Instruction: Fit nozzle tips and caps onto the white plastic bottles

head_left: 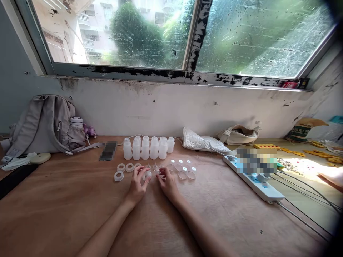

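Just left of the middle of the table, my left hand (pixel 137 185) curls its thumb and fingers around a clear, ridged round piece (pixel 147 174). My right hand (pixel 167 182) is close by on the right, fingers bent together at a small clear part that they mostly hide. Small clear teat-shaped pieces (pixel 154 167) stand just beyond the fingers. White rings (pixel 119 176) lie to the left of my left hand. Several clear round caps (pixel 182 175) and small white discs (pixel 184 169) are spread right of my right hand. Behind them, translucent white bottles (pixel 145 150) stand upright in rows.
A power strip (pixel 254 182) with cables lies at the right. Behind are a white plastic package (pixel 200 141) and a beige bag (pixel 238 134). A grey backpack (pixel 45 125) sits far left. Yellow pieces (pixel 321 154) and another person's hand (pixel 331 180) show at the far right.
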The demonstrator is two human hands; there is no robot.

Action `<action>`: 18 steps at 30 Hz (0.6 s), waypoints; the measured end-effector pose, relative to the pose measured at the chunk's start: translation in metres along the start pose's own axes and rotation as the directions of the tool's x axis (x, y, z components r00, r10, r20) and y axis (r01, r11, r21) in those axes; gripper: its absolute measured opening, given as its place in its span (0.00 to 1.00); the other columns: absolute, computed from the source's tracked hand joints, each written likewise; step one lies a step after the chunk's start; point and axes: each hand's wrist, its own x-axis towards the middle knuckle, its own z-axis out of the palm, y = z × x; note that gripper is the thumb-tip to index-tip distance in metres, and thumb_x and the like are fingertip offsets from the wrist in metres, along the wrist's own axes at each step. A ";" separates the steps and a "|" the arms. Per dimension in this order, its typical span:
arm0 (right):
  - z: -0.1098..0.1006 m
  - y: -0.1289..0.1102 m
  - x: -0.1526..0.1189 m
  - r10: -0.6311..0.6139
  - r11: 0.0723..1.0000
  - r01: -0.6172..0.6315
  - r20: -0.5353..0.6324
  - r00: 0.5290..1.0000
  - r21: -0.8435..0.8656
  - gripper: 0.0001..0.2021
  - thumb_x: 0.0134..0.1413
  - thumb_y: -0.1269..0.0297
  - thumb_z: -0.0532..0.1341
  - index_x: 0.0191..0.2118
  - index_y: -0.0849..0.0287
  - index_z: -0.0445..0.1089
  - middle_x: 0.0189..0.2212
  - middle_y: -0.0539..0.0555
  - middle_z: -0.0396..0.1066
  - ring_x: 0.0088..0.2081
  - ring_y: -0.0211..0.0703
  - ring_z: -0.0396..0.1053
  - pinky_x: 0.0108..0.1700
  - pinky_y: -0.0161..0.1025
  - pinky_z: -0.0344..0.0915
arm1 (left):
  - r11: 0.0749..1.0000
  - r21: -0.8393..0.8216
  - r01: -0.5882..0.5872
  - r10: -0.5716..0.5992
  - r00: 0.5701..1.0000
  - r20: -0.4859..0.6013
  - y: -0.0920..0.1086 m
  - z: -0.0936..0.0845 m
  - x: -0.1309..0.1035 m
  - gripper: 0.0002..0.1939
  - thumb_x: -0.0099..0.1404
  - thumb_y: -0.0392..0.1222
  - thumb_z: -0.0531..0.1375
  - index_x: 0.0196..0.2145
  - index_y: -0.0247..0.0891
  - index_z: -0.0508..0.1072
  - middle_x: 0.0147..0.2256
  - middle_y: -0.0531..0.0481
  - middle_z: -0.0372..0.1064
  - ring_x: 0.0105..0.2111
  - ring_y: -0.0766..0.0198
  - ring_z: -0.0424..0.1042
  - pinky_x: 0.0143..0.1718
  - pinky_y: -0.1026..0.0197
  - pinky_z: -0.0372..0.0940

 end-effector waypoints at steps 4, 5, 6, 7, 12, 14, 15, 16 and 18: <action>0.001 -0.007 -0.006 -0.028 0.998 0.030 -0.032 0.999 0.063 0.08 0.49 0.67 0.54 0.38 0.55 0.63 0.32 0.54 0.66 0.29 0.41 0.65 0.31 0.39 0.64 | 0.991 -0.125 0.041 -0.034 0.998 0.052 0.005 0.000 -0.003 0.13 0.56 0.38 0.57 0.41 0.42 0.66 0.43 0.45 0.60 0.47 0.58 0.61 0.42 0.56 0.64; 0.001 -0.010 -0.008 -0.035 0.997 0.038 -0.040 0.999 0.070 0.08 0.49 0.67 0.54 0.38 0.55 0.63 0.32 0.54 0.66 0.29 0.41 0.64 0.31 0.39 0.63 | 0.987 -0.152 0.043 -0.034 0.997 0.062 0.005 0.000 -0.003 0.13 0.55 0.38 0.58 0.41 0.41 0.66 0.43 0.46 0.61 0.46 0.58 0.62 0.41 0.56 0.64; 0.001 -0.013 -0.009 -0.039 0.996 0.043 -0.042 0.998 0.081 0.09 0.49 0.68 0.54 0.38 0.55 0.64 0.32 0.54 0.66 0.30 0.41 0.64 0.31 0.39 0.63 | 0.984 -0.172 0.049 -0.036 0.997 0.073 0.005 0.002 -0.004 0.13 0.55 0.38 0.58 0.40 0.41 0.65 0.42 0.46 0.62 0.45 0.59 0.63 0.41 0.56 0.64; 0.001 -0.016 -0.011 -0.044 0.994 0.048 -0.038 0.998 0.096 0.09 0.48 0.68 0.53 0.38 0.55 0.65 0.31 0.54 0.66 0.30 0.42 0.65 0.31 0.39 0.63 | 0.981 -0.187 0.059 -0.044 0.996 0.084 0.003 0.003 -0.005 0.14 0.54 0.38 0.58 0.40 0.41 0.65 0.41 0.47 0.63 0.43 0.59 0.64 0.40 0.56 0.65; -0.005 -0.034 -0.015 -0.046 0.985 0.033 0.069 0.997 0.172 0.17 0.42 0.76 0.52 0.41 0.54 0.64 0.32 0.52 0.68 0.33 0.42 0.65 0.35 0.38 0.62 | 0.951 -0.284 0.120 -0.092 0.989 0.112 -0.006 0.008 -0.007 0.14 0.52 0.37 0.60 0.38 0.39 0.63 0.39 0.48 0.64 0.40 0.62 0.67 0.42 0.55 0.65; -0.007 -0.037 -0.015 -0.004 0.983 -0.013 0.094 0.996 0.183 0.17 0.40 0.78 0.51 0.38 0.56 0.63 0.30 0.52 0.68 0.32 0.41 0.65 0.34 0.37 0.62 | 0.934 -0.333 0.131 -0.096 0.988 0.120 -0.007 0.007 -0.007 0.15 0.52 0.37 0.60 0.38 0.39 0.62 0.39 0.48 0.63 0.41 0.62 0.67 0.44 0.55 0.64; -0.008 -0.038 -0.015 0.012 0.983 -0.030 0.097 0.995 0.182 0.16 0.40 0.78 0.51 0.37 0.56 0.63 0.29 0.51 0.68 0.31 0.40 0.65 0.34 0.37 0.62 | 0.929 -0.345 0.132 -0.092 0.987 0.129 -0.007 0.007 -0.007 0.15 0.52 0.36 0.60 0.38 0.39 0.62 0.39 0.48 0.63 0.41 0.62 0.67 0.44 0.55 0.64; -0.008 -0.038 -0.015 0.022 0.984 -0.039 0.096 0.995 0.177 0.15 0.40 0.77 0.51 0.36 0.57 0.64 0.28 0.51 0.68 0.31 0.40 0.65 0.34 0.37 0.61 | 0.929 -0.347 0.130 -0.085 0.986 0.140 -0.006 0.006 -0.007 0.16 0.52 0.36 0.60 0.39 0.39 0.62 0.39 0.48 0.63 0.41 0.62 0.67 0.45 0.55 0.64; -0.008 -0.038 -0.014 0.026 0.984 -0.042 0.094 0.995 0.175 0.13 0.42 0.75 0.52 0.35 0.57 0.65 0.28 0.51 0.68 0.31 0.40 0.64 0.34 0.38 0.61 | 0.937 -0.332 0.111 -0.061 0.986 0.158 -0.002 0.004 -0.006 0.16 0.53 0.36 0.60 0.41 0.39 0.63 0.40 0.48 0.62 0.42 0.62 0.66 0.45 0.56 0.64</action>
